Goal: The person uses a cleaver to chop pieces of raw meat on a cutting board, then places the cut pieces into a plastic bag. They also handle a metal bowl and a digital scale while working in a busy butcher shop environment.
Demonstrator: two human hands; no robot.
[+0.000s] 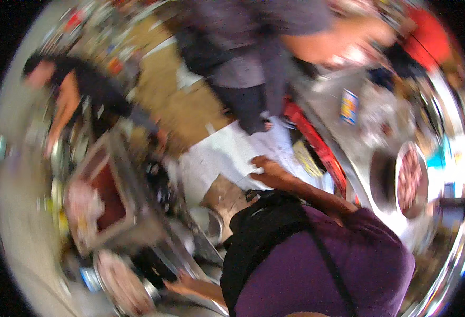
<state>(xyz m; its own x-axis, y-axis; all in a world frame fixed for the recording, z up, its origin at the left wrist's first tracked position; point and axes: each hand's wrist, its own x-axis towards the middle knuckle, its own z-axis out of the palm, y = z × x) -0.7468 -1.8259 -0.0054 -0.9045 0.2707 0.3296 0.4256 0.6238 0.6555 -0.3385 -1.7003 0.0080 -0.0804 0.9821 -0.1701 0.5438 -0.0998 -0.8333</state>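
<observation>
Motion blur softens the whole head view. My left hand (181, 284), low at the left, has its fingers apart beside the metal counter edge (194, 269); whether it touches the edge is unclear. A round metal bowl of pale, meat-like strips (123, 283) lies left of it. My right hand (270, 173) hangs over the floor at the centre, fingers spread and curled, with nothing seen in it. On the right-hand metal counter (331, 95) are a metal bowl with pinkish pieces (410, 178), a clear plastic bag (387, 115) and a small blue and yellow packet (349, 106).
A person in dark clothes (236, 67) stands ahead between the counters. Another person in black (93, 83) leans at the left, and a person in red (428, 39) is at the upper right. A metal basin (127, 190), a pot (208, 224) and red crates (315, 146) flank the floor.
</observation>
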